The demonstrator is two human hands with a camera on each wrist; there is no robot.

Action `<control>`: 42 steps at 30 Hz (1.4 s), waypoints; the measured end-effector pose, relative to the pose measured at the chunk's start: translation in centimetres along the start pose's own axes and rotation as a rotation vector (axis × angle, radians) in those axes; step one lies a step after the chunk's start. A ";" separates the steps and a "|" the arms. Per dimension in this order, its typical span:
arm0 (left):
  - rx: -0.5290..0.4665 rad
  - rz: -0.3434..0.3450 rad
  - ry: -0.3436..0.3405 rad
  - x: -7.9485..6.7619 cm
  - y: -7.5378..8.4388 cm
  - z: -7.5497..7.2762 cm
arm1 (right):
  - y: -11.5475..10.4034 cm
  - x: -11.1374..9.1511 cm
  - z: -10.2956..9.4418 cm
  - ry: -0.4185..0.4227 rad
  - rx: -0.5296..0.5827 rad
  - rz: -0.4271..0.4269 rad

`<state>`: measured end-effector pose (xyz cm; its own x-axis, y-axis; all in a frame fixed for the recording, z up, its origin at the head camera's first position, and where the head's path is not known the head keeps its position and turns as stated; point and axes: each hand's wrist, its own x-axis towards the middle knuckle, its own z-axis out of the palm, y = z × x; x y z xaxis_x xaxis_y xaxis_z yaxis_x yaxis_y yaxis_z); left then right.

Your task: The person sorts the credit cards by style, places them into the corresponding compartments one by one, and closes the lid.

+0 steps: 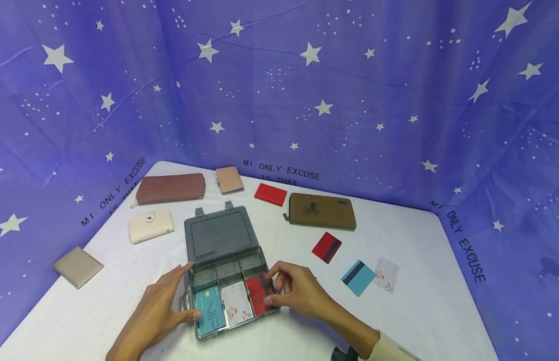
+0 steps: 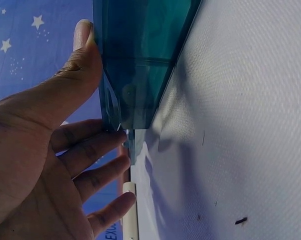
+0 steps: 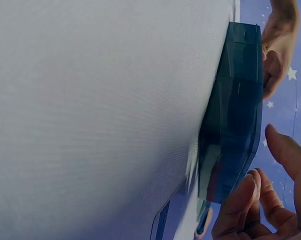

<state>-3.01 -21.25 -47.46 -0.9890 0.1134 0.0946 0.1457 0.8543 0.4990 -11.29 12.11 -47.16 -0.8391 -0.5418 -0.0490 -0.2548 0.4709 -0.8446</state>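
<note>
A grey see-through plastic organizer box [image 1: 222,233] lies with its lid folded back. In its front compartments are a blue VIP card [image 1: 209,312], a white flowered card [image 1: 237,302] and a red card with a dark stripe [image 1: 256,296]. My left hand [image 1: 158,299] is at the box's left side, thumb over the rim and the other fingers spread, as the left wrist view shows. My right hand [image 1: 302,290] reaches over the right side, its thumb and forefinger apart at the red card's right edge. In the right wrist view red shows through the box wall [image 3: 235,115].
Right of the box lie another red card [image 1: 326,247], a blue striped card [image 1: 358,277] and a pale flowered card [image 1: 388,275]. Behind stand brown [image 1: 171,189], pink [image 1: 230,180], red [image 1: 270,194] and olive [image 1: 322,211] wallets. Cream [image 1: 150,226] and tan [image 1: 78,267] ones lie left.
</note>
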 end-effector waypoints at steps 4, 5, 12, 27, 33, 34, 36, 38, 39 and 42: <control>-0.001 -0.011 -0.009 0.1 -0.1 0.1 | 0.5 0.4 -0.7 0.035 -0.022 -0.014; -0.001 -0.012 -0.010 0.1 -0.1 0.1 | 0.8 0.6 -1.0 0.047 -0.029 -0.012; -0.002 -0.009 -0.011 0.1 -0.1 0.1 | 3.8 1.2 -4.7 0.196 -0.090 0.076; -0.007 0.019 0.021 0.0 -0.1 -0.1 | 8.1 0.2 -10.7 0.304 -0.459 0.402; -0.011 0.009 0.015 0.0 -0.1 -0.1 | 7.9 0.7 -10.5 0.259 -0.437 0.389; -0.013 0.008 0.012 0.0 -0.1 0.0 | 7.8 0.8 -10.5 0.252 -0.417 0.367; -0.014 0.007 0.011 0.0 -0.1 -0.1 | 7.7 0.9 -10.4 0.235 -0.359 0.318; -0.015 0.005 0.011 0.0 -0.1 0.0 | 7.6 1.1 -10.3 0.224 -0.285 0.281; -0.015 0.004 0.010 0.0 -0.1 0.0 | 7.5 1.1 -10.2 0.224 -0.248 0.263; -0.017 -0.001 0.004 -0.1 -0.1 0.0 | 7.2 1.2 -9.8 0.247 -0.166 0.212</control>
<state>-2.95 -21.31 -47.53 -0.9891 0.1103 0.0976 0.1450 0.8458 0.5134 -18.84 21.69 -48.04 -0.9673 -0.2450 -0.0659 -0.1204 0.6721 -0.7306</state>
